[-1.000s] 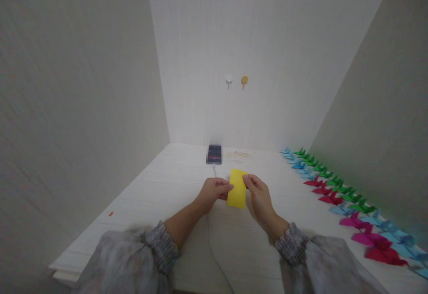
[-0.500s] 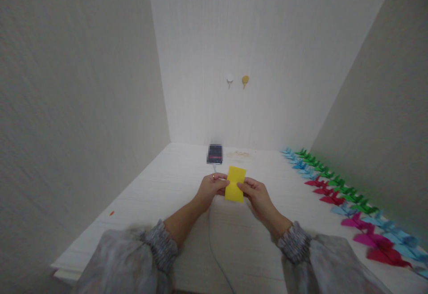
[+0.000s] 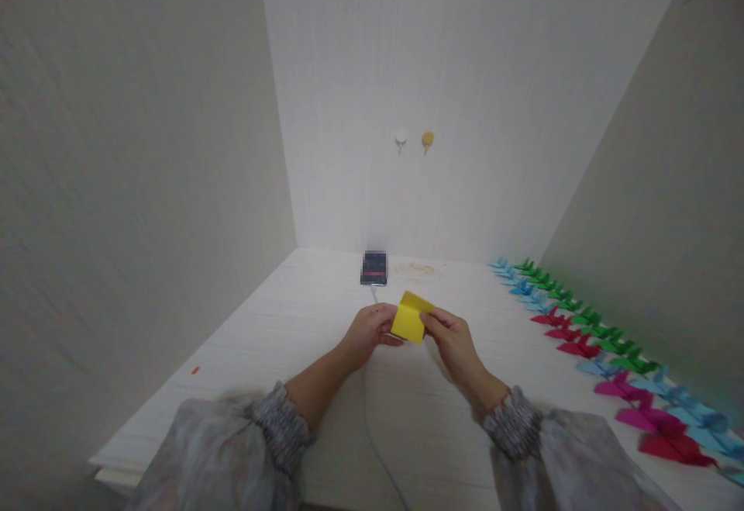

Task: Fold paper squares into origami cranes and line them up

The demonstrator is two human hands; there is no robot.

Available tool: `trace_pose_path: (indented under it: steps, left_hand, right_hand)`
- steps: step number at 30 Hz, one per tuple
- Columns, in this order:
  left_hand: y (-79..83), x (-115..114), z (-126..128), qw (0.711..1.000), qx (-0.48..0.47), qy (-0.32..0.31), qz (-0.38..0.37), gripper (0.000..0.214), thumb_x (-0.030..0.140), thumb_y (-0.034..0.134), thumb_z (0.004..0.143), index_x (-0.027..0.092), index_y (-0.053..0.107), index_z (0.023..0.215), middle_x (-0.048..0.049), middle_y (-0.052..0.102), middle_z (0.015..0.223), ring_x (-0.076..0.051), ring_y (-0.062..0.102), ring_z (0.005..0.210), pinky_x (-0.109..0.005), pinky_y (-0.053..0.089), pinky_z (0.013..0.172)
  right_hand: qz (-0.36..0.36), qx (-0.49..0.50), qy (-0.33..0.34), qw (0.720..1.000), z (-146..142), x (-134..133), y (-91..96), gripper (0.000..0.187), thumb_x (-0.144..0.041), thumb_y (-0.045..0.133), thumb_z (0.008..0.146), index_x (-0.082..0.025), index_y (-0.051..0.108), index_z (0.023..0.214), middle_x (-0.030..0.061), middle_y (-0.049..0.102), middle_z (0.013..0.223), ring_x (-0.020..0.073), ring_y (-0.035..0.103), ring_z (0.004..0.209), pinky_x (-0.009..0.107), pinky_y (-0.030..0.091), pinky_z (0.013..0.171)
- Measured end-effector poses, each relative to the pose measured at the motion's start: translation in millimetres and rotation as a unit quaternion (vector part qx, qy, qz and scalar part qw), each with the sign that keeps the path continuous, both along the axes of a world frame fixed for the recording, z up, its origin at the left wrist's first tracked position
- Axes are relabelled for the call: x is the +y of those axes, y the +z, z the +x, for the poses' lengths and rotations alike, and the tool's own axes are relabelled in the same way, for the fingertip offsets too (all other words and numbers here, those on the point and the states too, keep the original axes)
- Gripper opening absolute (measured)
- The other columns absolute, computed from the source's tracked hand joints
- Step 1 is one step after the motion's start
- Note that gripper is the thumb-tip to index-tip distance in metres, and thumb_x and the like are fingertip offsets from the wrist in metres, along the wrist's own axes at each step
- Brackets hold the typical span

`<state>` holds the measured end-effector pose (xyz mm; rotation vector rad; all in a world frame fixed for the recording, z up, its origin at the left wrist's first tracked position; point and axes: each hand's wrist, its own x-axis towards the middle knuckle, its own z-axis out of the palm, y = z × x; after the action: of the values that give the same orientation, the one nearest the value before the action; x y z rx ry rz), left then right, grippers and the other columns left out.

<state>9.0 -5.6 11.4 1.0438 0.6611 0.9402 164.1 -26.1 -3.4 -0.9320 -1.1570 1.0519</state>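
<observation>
A small yellow sheet of paper point(image 3: 408, 323) is held up between my hands above the white table, with a crease across it and its upper part bent back. My right hand point(image 3: 450, 336) pinches its right edge between thumb and fingers. On the other side, my left hand point(image 3: 366, 333) has its fingers curled at the paper's left edge, partly behind it. The left fingertips are partly hidden, though they appear to grip the sheet.
Folded paper cranes in green, blue, red and pink, such as a red crane point(image 3: 677, 447), line the right side of the table point(image 3: 261, 387). A blurred-out phone point(image 3: 374, 268) stands at the back wall with a white cable point(image 3: 375, 449) running forward. Two hooks point(image 3: 428, 139) are on the wall.
The yellow paper has gone from a flat upright rectangle to a shorter, bent shape. My left thumb has moved off its front face; my right hand still pinches it.
</observation>
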Motion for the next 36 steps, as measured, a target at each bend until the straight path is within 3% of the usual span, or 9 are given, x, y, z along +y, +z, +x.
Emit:
trace_pose_path:
  steps: [5, 11, 24, 31, 36]
  left_hand:
    - [-6.2, 2.3, -0.5, 0.999, 0.046, -0.01, 0.008, 0.031, 0.034, 0.064, 0.061, 0.007, 0.061, 0.077, -0.01, 0.064, 0.074, -0.014, 0.059, 0.062, -0.022, 0.048, 0.051]
    - [-8.6, 5.4, -0.1, 0.997, 0.074, 0.033, 0.016, 0.031, 0.036, 0.066, 0.059, 0.007, 0.061, 0.07, -0.009, 0.064, 0.071, -0.013, 0.058, 0.058, -0.022, 0.048, 0.049]
    - [-5.2, 4.0, -0.1, 0.994, 0.099, 0.049, 0.021, 0.033, 0.037, 0.067, 0.057, 0.007, 0.06, 0.069, -0.009, 0.065, 0.071, -0.014, 0.059, 0.06, -0.021, 0.048, 0.049]
    - [-3.6, 5.5, -0.1, 0.988, 0.104, 0.111, 0.034, 0.03, 0.034, 0.067, 0.058, 0.007, 0.059, 0.067, -0.0069, 0.063, 0.067, -0.013, 0.059, 0.059, -0.022, 0.05, 0.05]
    - [-6.1, 7.5, -0.4, 0.985, 0.107, 0.126, 0.044, 0.029, 0.034, 0.067, 0.058, 0.008, 0.06, 0.068, -0.0062, 0.064, 0.065, -0.013, 0.059, 0.058, -0.022, 0.051, 0.051]
  right_hand:
    - [-0.025, 0.027, 0.038, 0.999, -2.4, -1.4, 4.8, 0.027, -0.036, 0.063, 0.064, -0.018, 0.064, 0.084, 0.0023, 0.065, 0.068, 0.0144, 0.057, 0.055, 0.026, 0.044, 0.053]
    - [-0.041, 0.035, 0.032, 0.998, -2.5, -3.7, 6.9, 0.024, -0.038, 0.06, 0.067, -0.014, 0.062, 0.066, 0.0001, 0.059, 0.051, 0.0115, 0.053, 0.046, 0.024, 0.043, 0.049]
    - [-0.044, 0.013, 0.035, 0.998, -1.4, -3.1, 5.4, 0.026, -0.039, 0.059, 0.067, -0.014, 0.063, 0.06, 0.0015, 0.061, 0.051, 0.0116, 0.054, 0.047, 0.024, 0.043, 0.05]
    - [-0.094, -0.044, 0.058, 0.993, -5.7, -3.5, 5.9, 0.022, -0.036, 0.066, 0.059, -0.014, 0.06, 0.059, -0.0016, 0.058, 0.045, 0.01, 0.051, 0.038, 0.022, 0.042, 0.043]
    - [-0.113, -0.051, 0.082, 0.989, -5.1, -3.5, 4.9, 0.022, -0.035, 0.064, 0.061, -0.015, 0.06, 0.055, 0.0003, 0.061, 0.048, 0.0108, 0.055, 0.039, 0.022, 0.043, 0.044]
